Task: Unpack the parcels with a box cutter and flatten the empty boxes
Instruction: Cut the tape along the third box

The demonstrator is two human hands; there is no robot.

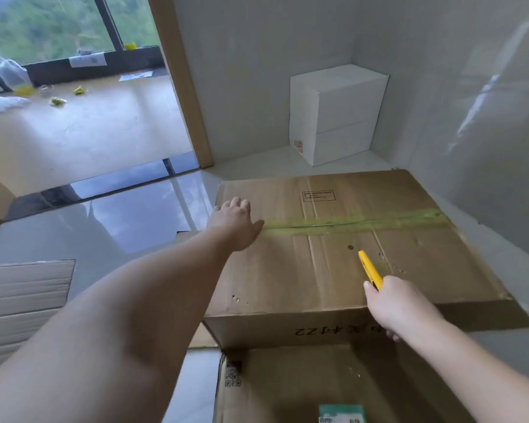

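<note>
Cardboard box [333, 261] — the large brown parcel I have in front of me — sits on the pale tiled floor [119, 227] with its top flaps closed, and I place everything else against it. A strip of yellow-green tape [355, 222] runs along the seam across the top of the box, from its left edge to its right. My left hand [235, 224] lies flat on the box top at the left end of that tape, fingers spread and holding nothing, the thumb just touching the tape's end. My right hand [400, 303] is at the near edge of the box, curled around a yellow box cutter [370, 270] whose tip points up over the near flap, short of the tape; I cannot tell whether the blade is out or whether it touches the cardboard. Printed characters show upside down on the box's near side. Just in front of the box, closer to me, lies a second brown box [303, 389] with an open top and a green-and-white label. Behind the box, in the corner of the grey walls, stands a white carton [336, 114]. Left of the box, flattened pale cardboard [22, 303] lies on the floor — well apart from it.
</note>
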